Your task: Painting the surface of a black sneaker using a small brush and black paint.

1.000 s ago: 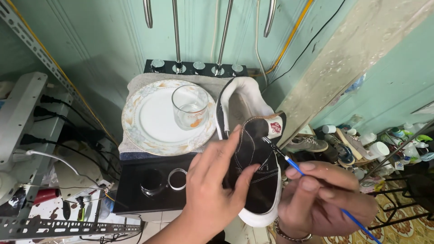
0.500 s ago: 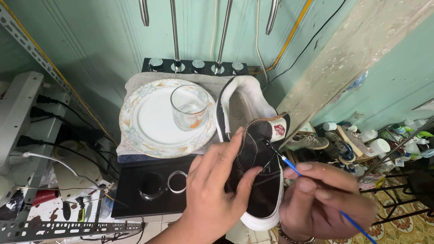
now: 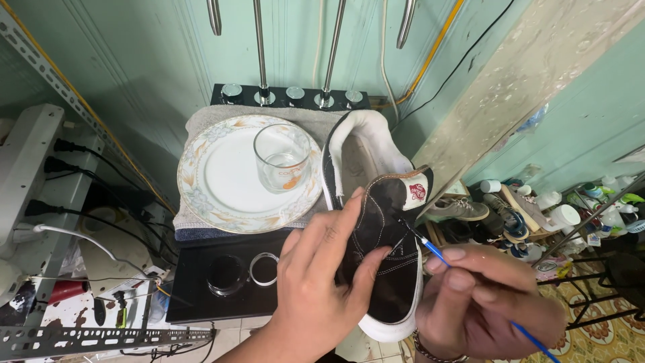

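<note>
The left hand (image 3: 316,296) holds a black cloth shoe with a white rubber sole (image 3: 386,255). Its fingers are wrapped around the side of the shoe, and the fingertips press on the black top. The right hand (image 3: 484,302) pinches a thin paintbrush with a blue handle (image 3: 437,252) between thumb and fingers. The dark tip of the brush touches the black cloth just beside the left fingertips. The white padded inside of the shoe opens up past the fingers.

Just beyond the left fingers sits a round white plate with a flower rim (image 3: 222,181), with a clear drinking glass (image 3: 282,158) standing on it. Close beside the left thumb are a small round jar of black stuff (image 3: 226,275) and a silver ring lid (image 3: 264,267), on a black tabletop (image 3: 195,296).
</note>
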